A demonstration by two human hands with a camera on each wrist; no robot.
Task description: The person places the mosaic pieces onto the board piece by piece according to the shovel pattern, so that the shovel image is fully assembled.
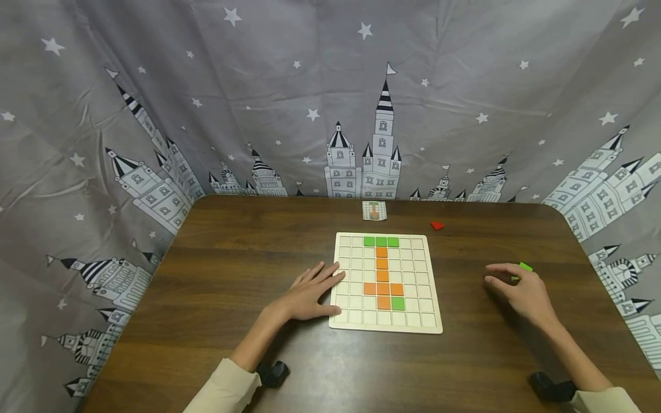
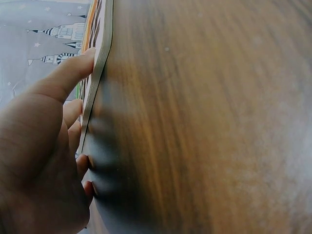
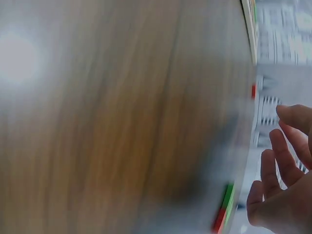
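Observation:
A pale square grid board [image 1: 413, 318] lies flat near the table's middle. On it are three green tiles [image 1: 381, 241] along the top row, an orange column [image 1: 382, 264], a short orange row below, then one orange and one green tile [image 1: 397, 303]. My left hand [image 1: 307, 295] rests with spread fingers at the board's left edge; the left wrist view shows the thumb against the rim [image 2: 100, 68]. To the right, my right hand [image 1: 524, 292] hovers above the table, fingers gently bent and nothing seen between them. Green pieces [image 1: 525, 267] are partly hidden behind it.
A small pattern card [image 1: 374, 210] lies behind the board, and a red piece [image 1: 437, 225] sits to its right. In the right wrist view, a red piece [image 3: 219, 222] lies against green. A grey castle-print curtain [image 1: 289, 86] hangs beyond the wooden table [image 1: 248, 241].

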